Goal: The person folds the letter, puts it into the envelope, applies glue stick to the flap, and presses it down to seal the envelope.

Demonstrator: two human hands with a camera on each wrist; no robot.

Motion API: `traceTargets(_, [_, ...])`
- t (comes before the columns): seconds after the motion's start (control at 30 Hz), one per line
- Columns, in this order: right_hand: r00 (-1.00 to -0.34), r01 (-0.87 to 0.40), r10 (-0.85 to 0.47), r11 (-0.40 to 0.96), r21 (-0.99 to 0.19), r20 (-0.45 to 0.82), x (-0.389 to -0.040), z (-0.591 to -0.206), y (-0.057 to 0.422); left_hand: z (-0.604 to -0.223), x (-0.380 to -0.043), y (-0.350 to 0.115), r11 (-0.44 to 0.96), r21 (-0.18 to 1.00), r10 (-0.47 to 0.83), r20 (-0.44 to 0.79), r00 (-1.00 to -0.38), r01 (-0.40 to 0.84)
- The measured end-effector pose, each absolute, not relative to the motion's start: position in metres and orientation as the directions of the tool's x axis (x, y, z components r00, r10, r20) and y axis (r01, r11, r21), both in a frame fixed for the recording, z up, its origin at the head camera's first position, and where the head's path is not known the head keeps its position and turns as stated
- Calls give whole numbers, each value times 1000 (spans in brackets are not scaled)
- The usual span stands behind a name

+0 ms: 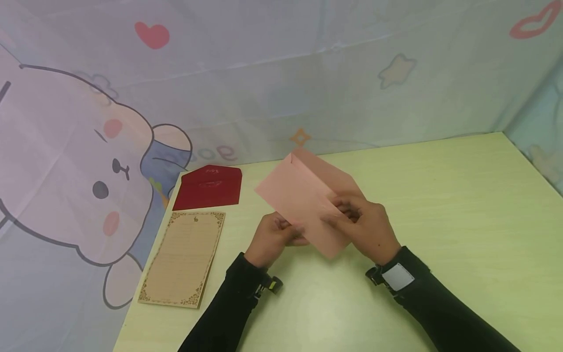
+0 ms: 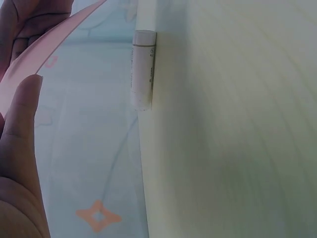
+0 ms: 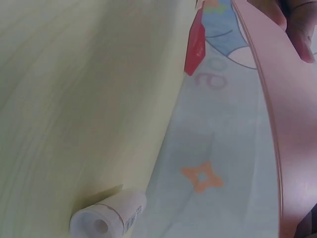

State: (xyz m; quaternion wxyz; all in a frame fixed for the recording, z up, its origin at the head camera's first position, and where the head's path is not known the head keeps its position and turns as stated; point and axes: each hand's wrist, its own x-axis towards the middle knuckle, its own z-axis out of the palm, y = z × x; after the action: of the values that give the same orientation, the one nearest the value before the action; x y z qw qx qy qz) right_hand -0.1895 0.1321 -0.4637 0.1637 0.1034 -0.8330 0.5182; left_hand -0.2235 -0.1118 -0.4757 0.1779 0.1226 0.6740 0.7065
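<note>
A pink envelope (image 1: 294,193) is held up, tilted, over the table, its pointed flap (image 1: 327,168) raised on the far side. My left hand (image 1: 270,239) pinches its lower left edge, thumb in front. The right hand (image 1: 371,227) grips the edge by the flap at the right, fingers bent at the opening. In the right wrist view the envelope (image 3: 297,114) is almost edge-on, and left-hand fingers (image 3: 299,39) show at its far end. A white capped tube (image 2: 143,69), like a glue stick, lies on the table; the envelope hides it in the head view.
A dark red envelope (image 1: 206,188) with its flap up lies at the table's back left. Nearer stands a stack of tan letter paper (image 1: 184,259) with an ornate border. A printed cloth (image 1: 264,73) hangs behind the pale table (image 1: 462,220).
</note>
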Motion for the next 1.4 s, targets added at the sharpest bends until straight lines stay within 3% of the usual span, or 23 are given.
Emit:
traceTargets(0.17, [-941, -311, -35, 482, -819, 336, -188, -463, 127, -474, -222, -113, -28, 997, 415, -59, -908, -78])
traceTargets(0.3, [-921, -347, -44, 543, -765, 387, -187, -464, 123, -473, -222, -112, -45, 997, 436, -43, -899, -70])
traceTargets(0.47, [-860, -427, 14, 526, -735, 510, -187, -466, 126, -474, -220, -111, -74, 993, 445, -48, -894, -90])
traceTargets(0.6, [-763, -508, 74, 547, -666, 642, -188, -470, 134, -475, -218, -113, -84, 990, 406, -70, -911, -113])
traceTargets(0.7, [-716, -484, 187, 562, -671, 673, -186, -471, 139, -473, -217, -114, -136, 984, 362, -61, -930, -118])
traceTargets(0.77, [-761, -428, 267, 478, -767, 591, -184, -470, 139, -470, -215, -113, -196, 974, 342, -39, -939, -112])
traceTargets(0.83, [-851, -347, 290, 314, -884, 438, -181, -469, 137, -467, -212, -110, -257, 961, 333, -15, -943, -106])
traceTargets(0.9, [-936, -229, 239, 150, -962, 260, -178, -469, 132, -465, -208, -107, -299, 949, 330, 0, -944, -104])
traceTargets(1.0, [-990, -95, 103, 17, -995, 96, -176, -471, 125, -465, -200, -103, -316, 944, 335, 16, -942, -96])
traceTargets(1.13, [-997, -72, 44, -28, -997, 70, -172, -475, 124, -468, -193, -102, -301, 950, 356, 37, -934, -77])
traceTargets(1.4, [-997, -73, 1, 73, -995, 73, -167, -475, 136, -475, -187, -127, -290, 953, 287, -5, -958, -92])
